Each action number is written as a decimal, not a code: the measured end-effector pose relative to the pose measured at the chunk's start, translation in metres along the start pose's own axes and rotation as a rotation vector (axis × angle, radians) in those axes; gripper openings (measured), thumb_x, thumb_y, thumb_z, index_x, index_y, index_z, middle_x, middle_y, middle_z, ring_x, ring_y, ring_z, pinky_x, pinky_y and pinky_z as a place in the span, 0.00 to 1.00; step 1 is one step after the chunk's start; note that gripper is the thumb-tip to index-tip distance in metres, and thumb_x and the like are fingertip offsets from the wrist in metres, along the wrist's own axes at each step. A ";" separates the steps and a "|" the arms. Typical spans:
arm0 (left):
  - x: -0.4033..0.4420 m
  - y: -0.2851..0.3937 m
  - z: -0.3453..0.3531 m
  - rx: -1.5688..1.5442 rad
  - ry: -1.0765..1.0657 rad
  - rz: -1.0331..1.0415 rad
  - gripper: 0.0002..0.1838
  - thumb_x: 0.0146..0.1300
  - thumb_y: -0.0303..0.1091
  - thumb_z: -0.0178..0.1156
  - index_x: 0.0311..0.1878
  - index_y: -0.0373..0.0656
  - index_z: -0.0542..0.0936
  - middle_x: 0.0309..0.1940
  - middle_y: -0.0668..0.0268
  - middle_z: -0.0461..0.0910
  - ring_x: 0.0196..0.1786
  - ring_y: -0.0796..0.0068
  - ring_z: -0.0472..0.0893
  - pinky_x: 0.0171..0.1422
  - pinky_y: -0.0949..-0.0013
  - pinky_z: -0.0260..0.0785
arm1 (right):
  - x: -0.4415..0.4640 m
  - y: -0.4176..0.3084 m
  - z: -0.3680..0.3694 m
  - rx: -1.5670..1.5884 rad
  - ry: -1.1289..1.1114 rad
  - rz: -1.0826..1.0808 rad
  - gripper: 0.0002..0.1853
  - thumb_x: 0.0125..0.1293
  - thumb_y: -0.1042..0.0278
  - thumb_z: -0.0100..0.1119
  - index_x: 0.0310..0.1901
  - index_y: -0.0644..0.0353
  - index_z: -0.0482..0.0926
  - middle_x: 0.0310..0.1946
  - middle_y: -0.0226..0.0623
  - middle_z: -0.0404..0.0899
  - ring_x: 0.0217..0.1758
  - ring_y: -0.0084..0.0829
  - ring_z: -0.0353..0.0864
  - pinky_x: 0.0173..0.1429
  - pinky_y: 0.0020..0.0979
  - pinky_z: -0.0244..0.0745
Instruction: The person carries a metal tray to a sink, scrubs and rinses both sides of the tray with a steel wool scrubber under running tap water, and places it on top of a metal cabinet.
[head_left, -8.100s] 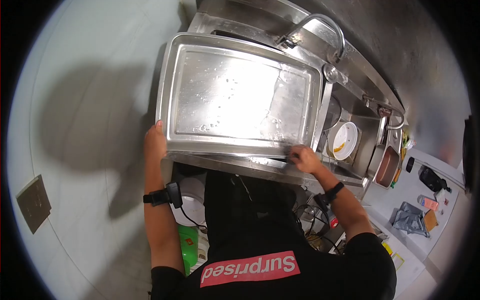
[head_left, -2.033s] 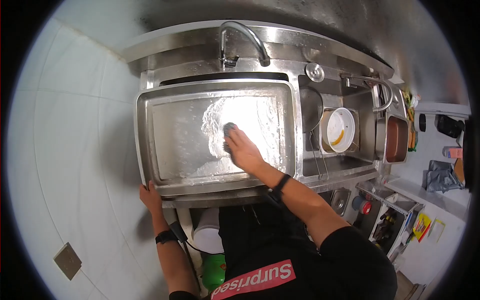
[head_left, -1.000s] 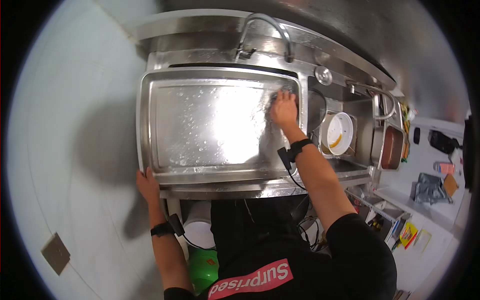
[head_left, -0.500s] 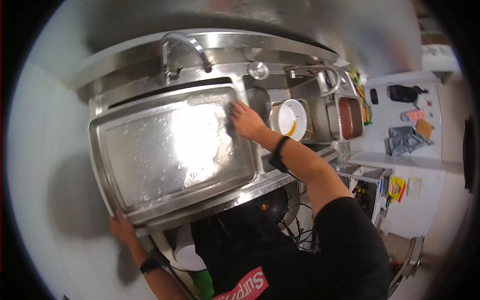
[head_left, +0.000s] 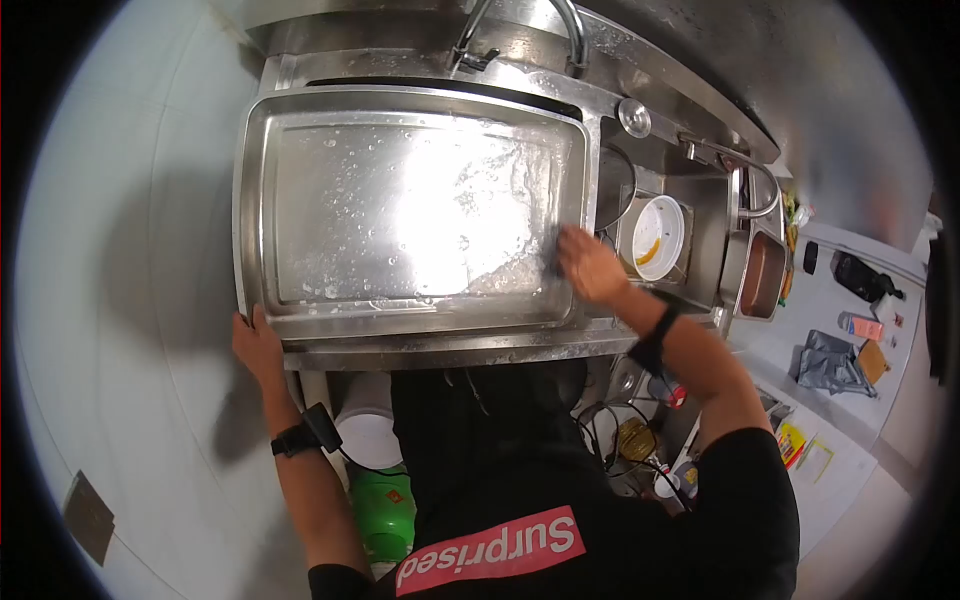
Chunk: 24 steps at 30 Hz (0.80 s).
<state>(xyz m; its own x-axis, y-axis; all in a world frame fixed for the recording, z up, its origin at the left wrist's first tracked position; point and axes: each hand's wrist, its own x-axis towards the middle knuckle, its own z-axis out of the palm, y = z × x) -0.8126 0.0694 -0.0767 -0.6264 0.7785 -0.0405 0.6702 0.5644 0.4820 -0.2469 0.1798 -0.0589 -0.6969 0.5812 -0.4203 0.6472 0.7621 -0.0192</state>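
And down the right-hand end goes the right hand (head_left: 597,268) — a second ago it was up by the far corner of the metal tray (head_left: 340,220), and now it is close to the near one. Its fingers are bent over a dark scrubbing pad (head_left: 553,250), pressing it to the inner side of the tray; most of the pad is hidden under them, so exactly how tightly they grip is hard to judge.

The left hand (head_left: 260,345) hasn't budged from the near left corner, thumb and fingers closed around the rim — it looks like the steadying hand here. The tray itself still lies flat across the sink unit (head_left: 480,352), in front of the curved faucet (head_left: 577,40), with the white bowl (head_left: 660,225) sitting in the basin to its right.

Beads of water dot the tray's floor, and wet streaks run across its right half, nearest the pad. The shift suggests the rubbing has left the middle and is following the right end, far corner to near.
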 end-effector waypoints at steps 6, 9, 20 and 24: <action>-0.004 -0.003 0.001 0.011 0.011 -0.004 0.20 0.71 0.40 0.58 0.32 0.30 0.69 0.25 0.49 0.70 0.28 0.51 0.67 0.37 0.52 0.62 | 0.017 0.034 -0.016 -0.063 0.143 0.060 0.18 0.63 0.66 0.51 0.49 0.65 0.83 0.61 0.50 0.76 0.72 0.49 0.67 0.78 0.45 0.56; 0.002 -0.004 0.001 0.007 -0.012 -0.030 0.20 0.71 0.42 0.58 0.35 0.29 0.71 0.27 0.48 0.72 0.31 0.51 0.70 0.39 0.53 0.64 | -0.008 0.021 -0.017 -0.014 0.214 0.070 0.18 0.63 0.68 0.51 0.50 0.65 0.82 0.63 0.49 0.75 0.72 0.48 0.67 0.79 0.45 0.56; 0.002 -0.009 0.005 -0.099 -0.010 0.002 0.20 0.71 0.41 0.58 0.33 0.30 0.71 0.27 0.51 0.72 0.30 0.57 0.68 0.39 0.57 0.65 | -0.037 -0.007 0.020 0.255 0.193 0.017 0.18 0.58 0.71 0.57 0.50 0.67 0.82 0.63 0.48 0.75 0.74 0.48 0.65 0.79 0.46 0.57; 0.004 -0.015 0.005 -0.016 -0.020 -0.024 0.20 0.71 0.41 0.59 0.33 0.30 0.72 0.26 0.51 0.73 0.29 0.58 0.68 0.38 0.56 0.64 | -0.049 -0.022 -0.009 0.282 0.195 -0.092 0.16 0.59 0.69 0.57 0.46 0.67 0.84 0.57 0.48 0.78 0.70 0.47 0.68 0.78 0.44 0.59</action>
<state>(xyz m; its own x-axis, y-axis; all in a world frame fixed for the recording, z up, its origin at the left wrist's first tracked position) -0.8234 0.0653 -0.0887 -0.6342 0.7700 -0.0699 0.6484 0.5790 0.4944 -0.2300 0.1368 -0.0302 -0.7844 0.5781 -0.2246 0.6200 0.7206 -0.3105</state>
